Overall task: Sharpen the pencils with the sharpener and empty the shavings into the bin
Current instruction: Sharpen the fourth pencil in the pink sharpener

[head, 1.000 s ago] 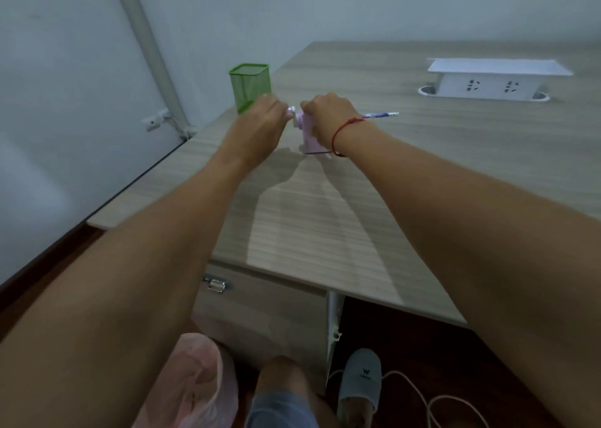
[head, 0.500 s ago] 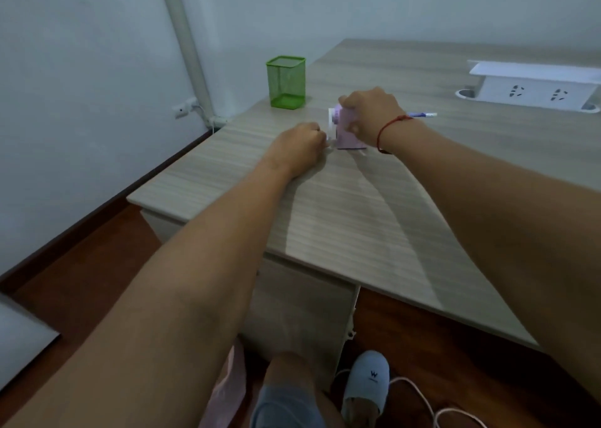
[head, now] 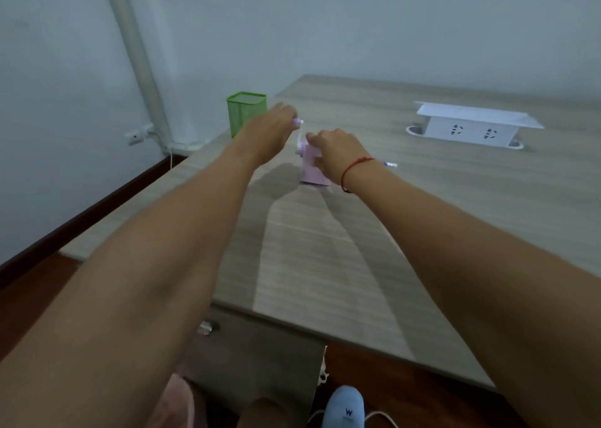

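Note:
A pink crank sharpener (head: 311, 170) stands on the wooden desk (head: 325, 265). My right hand (head: 336, 149) grips its top from the right side and holds it down. My left hand (head: 271, 133) pinches the knob of the white crank handle (head: 298, 134), which now points up. A pencil (head: 390, 164) sticks out of the sharpener to the right; only its end shows past my right wrist.
A green mesh pen holder (head: 246, 112) stands at the desk's back left corner. A white socket box (head: 471, 127) sits at the back right. Under the desk are a drawer unit (head: 260, 356), a pink bag (head: 179, 401) and a slipper (head: 344, 408).
My left hand has carried the crank handle from low beside the sharpener up to the top of its turn. My right hand stays on the sharpener. The camera view has shifted.

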`<state>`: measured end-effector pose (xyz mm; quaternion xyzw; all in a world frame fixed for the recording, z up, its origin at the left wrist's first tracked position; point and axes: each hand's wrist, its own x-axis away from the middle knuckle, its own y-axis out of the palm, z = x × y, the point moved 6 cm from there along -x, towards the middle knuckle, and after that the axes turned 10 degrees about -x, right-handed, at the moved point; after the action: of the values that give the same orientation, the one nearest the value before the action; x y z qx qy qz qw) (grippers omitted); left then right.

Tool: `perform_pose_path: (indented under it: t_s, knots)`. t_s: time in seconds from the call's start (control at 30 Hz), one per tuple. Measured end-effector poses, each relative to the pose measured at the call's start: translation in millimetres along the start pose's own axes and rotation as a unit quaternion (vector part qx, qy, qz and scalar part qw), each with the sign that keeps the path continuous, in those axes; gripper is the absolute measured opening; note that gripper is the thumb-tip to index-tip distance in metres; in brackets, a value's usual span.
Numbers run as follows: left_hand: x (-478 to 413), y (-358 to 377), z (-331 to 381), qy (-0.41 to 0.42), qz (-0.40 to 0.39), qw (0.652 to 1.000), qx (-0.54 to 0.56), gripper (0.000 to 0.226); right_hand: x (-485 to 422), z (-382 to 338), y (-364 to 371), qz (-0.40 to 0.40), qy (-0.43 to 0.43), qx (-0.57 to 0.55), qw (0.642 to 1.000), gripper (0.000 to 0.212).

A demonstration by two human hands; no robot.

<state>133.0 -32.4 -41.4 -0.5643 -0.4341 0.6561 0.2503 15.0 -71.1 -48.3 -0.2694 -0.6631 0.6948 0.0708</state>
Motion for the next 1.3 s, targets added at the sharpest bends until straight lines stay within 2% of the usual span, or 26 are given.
perform_pose_path:
  t_s: [0.07, 0.17, 0.43, 0.67, 0.87, 1.03, 1.17, 1.3]
  knots:
    - [12.1, -12.9, 8.9, 0.029, 0.017, 0.999, -0.012, 0.029, -1.8, -3.0, -3.0, 0.002, 0.011, -0.004, 1.000, 0.033]
    - [52.3, -16.8, 11.2, 0.026, 0.067, 0.997, -0.026, 0.028, -2.3, -11.2, -4.8, -0.007, 0.015, -0.017, 1.000, 0.032]
    - [93.8, 14.4, 25.6, 0.005, -0.060, 0.997, -0.039, 0.032, 11.7, -5.2, -8.3, -0.019, -0.007, -0.068, 0.998, 0.030]
    - [88.1, 14.7, 26.6, 0.009, -0.090, 0.993, -0.072, 0.032, 17.1, -8.5, -19.6, -0.025, -0.030, -0.049, 0.998, 0.025]
    - [95.7, 10.1, 38.6, 0.054, -0.045, 0.996, -0.051, 0.030, 23.3, 15.6, -19.5, -0.060, 0.022, -0.118, 0.991, 0.041]
    - [101.9, 2.5, 43.0, 0.080, -0.025, 0.995, -0.056, 0.054, 25.9, 2.6, -13.7, -0.060, 0.020, -0.090, 0.994, 0.037]
    - [107.1, -4.1, 41.9, 0.089, -0.034, 0.993, -0.068, 0.043, 32.9, 3.7, -20.2, -0.056, 0.001, -0.095, 0.994, 0.047]
    - [98.7, -1.6, 39.4, 0.074, -0.083, 0.988, -0.111, 0.028, 38.6, 6.1, -24.3, -0.054, 0.000, -0.128, 0.990, 0.054]
